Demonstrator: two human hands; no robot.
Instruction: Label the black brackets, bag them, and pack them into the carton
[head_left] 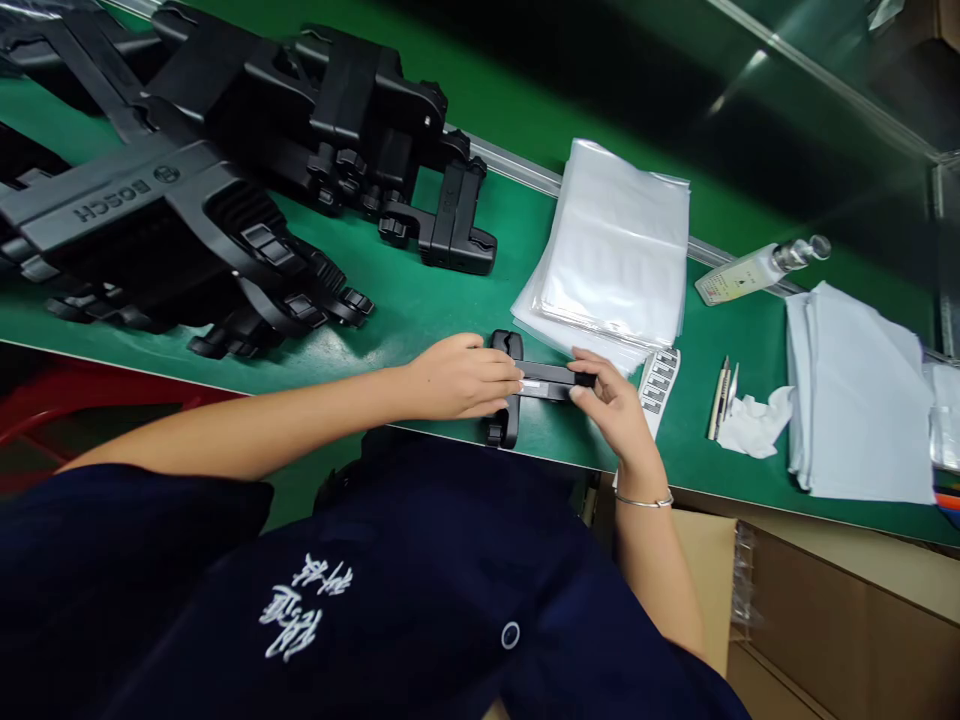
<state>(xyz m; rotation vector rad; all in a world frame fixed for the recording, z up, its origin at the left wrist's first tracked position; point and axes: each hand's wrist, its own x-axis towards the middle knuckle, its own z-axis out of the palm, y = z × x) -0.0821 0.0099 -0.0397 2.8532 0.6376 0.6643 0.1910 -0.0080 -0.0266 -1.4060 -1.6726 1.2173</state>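
A black plastic bracket (551,381) lies near the front edge of the green table, with a wide end at left and a small pale label on its bar. Laid over the wide end, my left hand (472,375) grips it with fingers together, the tips near the label. My right hand (611,400) pinches the bar's other end between thumb and fingers. Beside that hand, a strip of printed labels (660,385) lies partly under a stack of clear plastic bags (611,260).
More black brackets (352,90) crowd the left and back, one marked BOSCH (112,200). To the right are a spray bottle (742,275), pen-like tools (718,400), a crumpled white tissue (754,425) and folded white cloths (862,400). Cardboard boxes (847,620) stand below the table.
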